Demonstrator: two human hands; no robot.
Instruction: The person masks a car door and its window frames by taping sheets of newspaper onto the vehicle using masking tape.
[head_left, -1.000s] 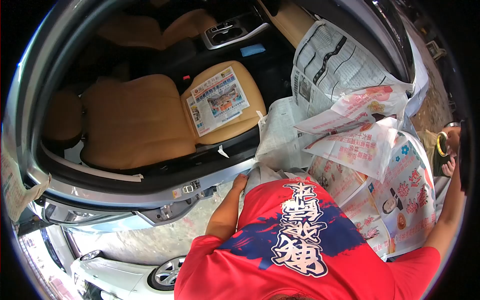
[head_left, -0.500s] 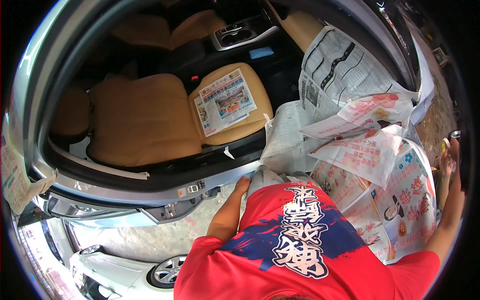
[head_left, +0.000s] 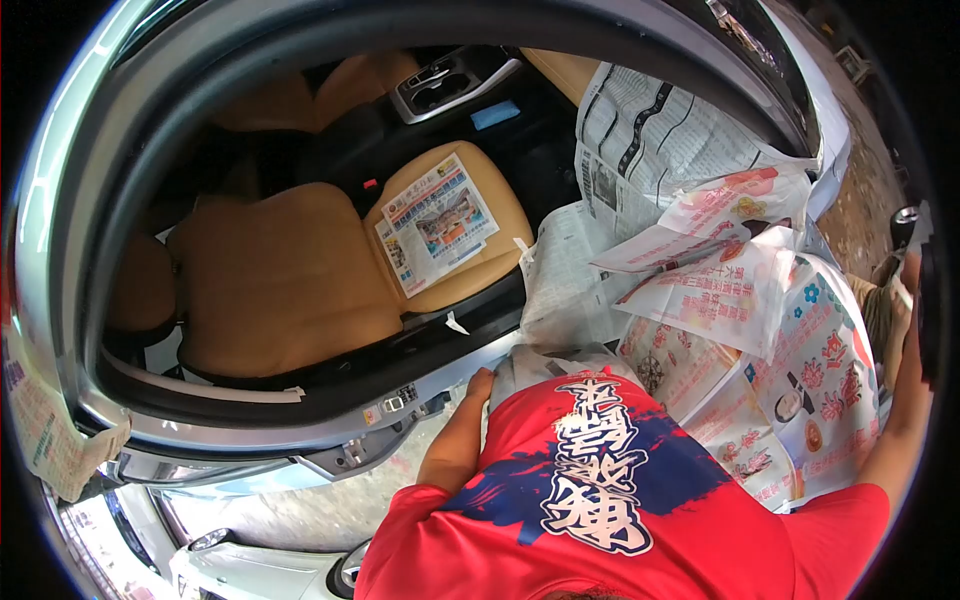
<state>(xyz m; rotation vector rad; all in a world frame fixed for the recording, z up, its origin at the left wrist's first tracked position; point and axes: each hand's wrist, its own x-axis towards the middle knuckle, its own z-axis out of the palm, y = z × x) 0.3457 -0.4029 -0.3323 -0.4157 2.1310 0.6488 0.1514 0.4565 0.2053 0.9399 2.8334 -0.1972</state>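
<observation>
My left hand [head_left: 481, 384] rests low by my grey trousers [head_left: 560, 368], next to the silver door sill [head_left: 440, 385] of the car. Its fingers are mostly hidden, so their grip does not show. My right arm reaches out to the far right, and my right hand [head_left: 909, 285] is at the dark rim of the view, small and distorted. A dark shape [head_left: 932, 300] lies beside it, but I cannot make out whether it is held. Sheets of printed newspaper [head_left: 740, 370] cover the open door area between my body and my right arm.
A tan front seat [head_left: 290, 285] carries a folded newspaper [head_left: 437, 225]. Grey newspaper [head_left: 670, 135] drapes over the door opening. A blue item [head_left: 496, 115] lies near the centre console [head_left: 450, 85]. More paper [head_left: 65, 425] hangs at left. A white car [head_left: 260, 575] stands behind.
The view has shifted, so the seat appears lower and the console further left. My right hand has shifted slightly at the right rim. My left hand stays near the sill.
</observation>
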